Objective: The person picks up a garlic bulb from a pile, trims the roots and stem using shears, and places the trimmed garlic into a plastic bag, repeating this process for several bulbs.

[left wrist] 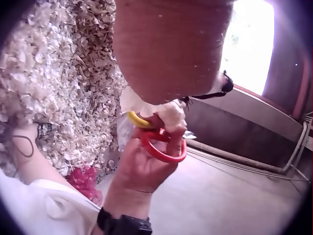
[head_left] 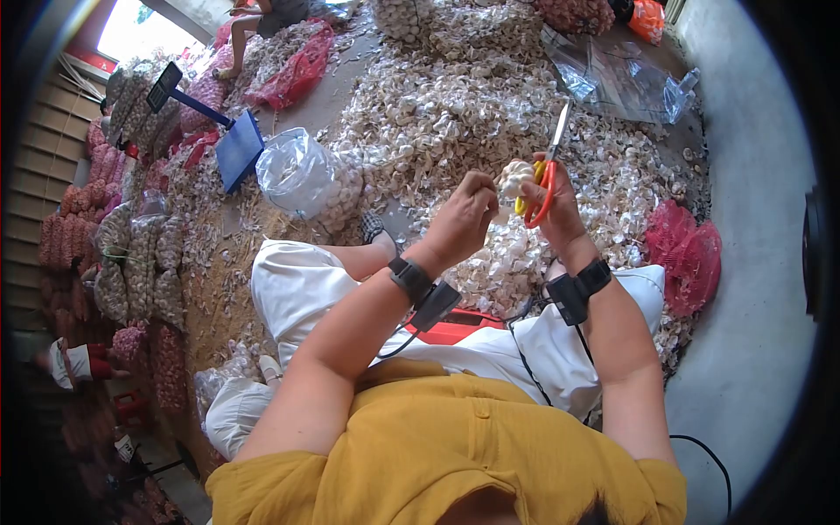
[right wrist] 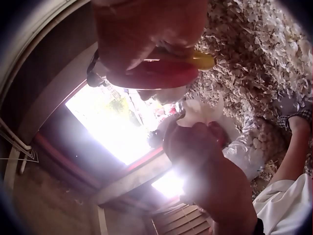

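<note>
One garlic bulb [head_left: 514, 178] and red-and-yellow scissors [head_left: 550, 166] gripped in the right hand [head_left: 563, 211], left hand [head_left: 461, 219] pinching white peel [right wrist: 198, 113], red netting [head_left: 685, 262] along the floor's [head_left: 344, 66] right edge

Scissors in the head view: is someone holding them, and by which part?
Yes: the right hand holds the scissors by the red and yellow handles; the blades point away from the person.
</note>
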`<action>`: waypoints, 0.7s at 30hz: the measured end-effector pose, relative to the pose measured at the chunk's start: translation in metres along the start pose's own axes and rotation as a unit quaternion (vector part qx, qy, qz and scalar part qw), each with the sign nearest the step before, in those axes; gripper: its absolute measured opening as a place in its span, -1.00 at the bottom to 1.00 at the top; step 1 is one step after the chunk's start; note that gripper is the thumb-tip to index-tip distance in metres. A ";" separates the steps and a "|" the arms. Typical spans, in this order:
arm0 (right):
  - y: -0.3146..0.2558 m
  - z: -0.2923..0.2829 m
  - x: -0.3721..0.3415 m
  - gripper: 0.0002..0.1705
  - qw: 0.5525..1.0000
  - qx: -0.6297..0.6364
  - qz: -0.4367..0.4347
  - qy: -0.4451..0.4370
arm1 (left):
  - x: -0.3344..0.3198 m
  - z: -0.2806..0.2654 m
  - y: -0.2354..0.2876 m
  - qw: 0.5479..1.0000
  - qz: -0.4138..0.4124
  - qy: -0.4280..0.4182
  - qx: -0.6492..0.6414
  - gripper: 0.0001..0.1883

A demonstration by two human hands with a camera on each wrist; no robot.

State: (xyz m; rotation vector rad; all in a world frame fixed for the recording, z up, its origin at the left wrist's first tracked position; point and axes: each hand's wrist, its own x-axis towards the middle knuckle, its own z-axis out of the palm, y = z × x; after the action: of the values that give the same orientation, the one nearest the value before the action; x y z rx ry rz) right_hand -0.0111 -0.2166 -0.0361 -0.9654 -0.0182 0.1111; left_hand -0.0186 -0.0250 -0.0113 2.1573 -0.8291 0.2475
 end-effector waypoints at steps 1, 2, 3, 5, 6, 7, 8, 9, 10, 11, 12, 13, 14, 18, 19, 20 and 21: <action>-0.001 -0.003 0.001 -0.42 0.999 0.025 -0.006 0.019 | -0.006 0.001 -0.004 1.000 0.011 -0.022 0.005 -0.90; -0.003 -0.004 0.003 -0.45 0.999 0.037 -0.011 0.017 | -0.014 0.005 -0.013 1.000 0.012 -0.023 0.005 -0.90; -0.005 -0.003 0.003 -0.45 0.999 0.038 -0.011 0.017 | -0.023 0.009 -0.023 0.995 -0.048 -0.083 0.038 -0.92; -0.011 -0.001 0.001 -0.42 0.998 0.064 -0.008 0.002 | -0.022 0.007 -0.020 0.981 -0.109 -0.142 0.070 -0.91; -0.012 0.000 0.001 -0.42 0.998 0.063 -0.008 0.001 | -0.018 0.008 -0.019 0.951 -0.265 -0.130 -0.090 -0.88; -0.013 0.002 0.001 -0.39 0.998 0.056 -0.008 -0.010 | -0.013 0.006 -0.016 0.873 -0.407 -0.113 -0.245 -0.85; -0.014 0.003 0.000 -0.36 0.999 0.049 -0.007 -0.022 | -0.007 0.006 -0.017 0.876 -0.370 -0.079 -0.300 -0.70; -0.014 0.004 -0.002 -0.36 0.999 0.049 -0.006 -0.022 | -0.004 0.004 -0.016 0.875 -0.371 -0.079 -0.301 -0.70; -0.015 0.005 -0.002 -0.34 0.998 0.037 0.000 -0.041 | 0.006 -0.007 -0.001 0.824 -0.385 -0.061 -0.410 -0.68; -0.017 0.007 -0.002 -0.31 0.998 0.025 0.004 -0.061 | 0.015 -0.014 0.007 0.763 -0.391 -0.043 -0.514 -0.66; -0.019 0.011 -0.003 -0.31 0.998 0.025 0.004 -0.063 | 0.024 -0.018 0.006 0.722 -0.385 -0.102 -0.566 -0.64; -0.022 0.016 -0.005 -0.30 0.996 0.033 0.017 -0.085 | 0.024 -0.014 0.002 0.722 -0.385 -0.102 -0.565 -0.64; -0.023 0.018 -0.007 -0.29 0.993 0.041 0.029 -0.106 | 0.023 -0.009 -0.003 0.747 -0.363 -0.100 -0.548 -0.66; -0.023 0.016 -0.008 -0.28 0.994 0.038 0.027 -0.103 | 0.020 0.000 -0.002 0.767 -0.356 -0.063 -0.530 -0.70; -0.022 0.015 -0.008 -0.28 0.993 0.046 0.029 -0.104 | 0.020 0.001 -0.003 0.767 -0.356 -0.064 -0.530 -0.70; -0.021 0.015 -0.007 -0.28 0.993 0.053 0.031 -0.104 | 0.019 0.002 -0.004 0.771 -0.355 -0.052 -0.526 -0.71; -0.022 0.015 -0.007 -0.28 0.993 0.053 0.031 -0.105 | 0.019 0.003 -0.006 0.775 -0.354 -0.040 -0.522 -0.71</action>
State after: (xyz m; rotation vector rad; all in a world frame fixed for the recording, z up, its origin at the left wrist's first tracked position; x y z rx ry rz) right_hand -0.0168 -0.2171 -0.0094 -0.8445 -0.1732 0.2685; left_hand -0.0008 -0.0332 -0.0085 1.2403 -0.0427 -0.5846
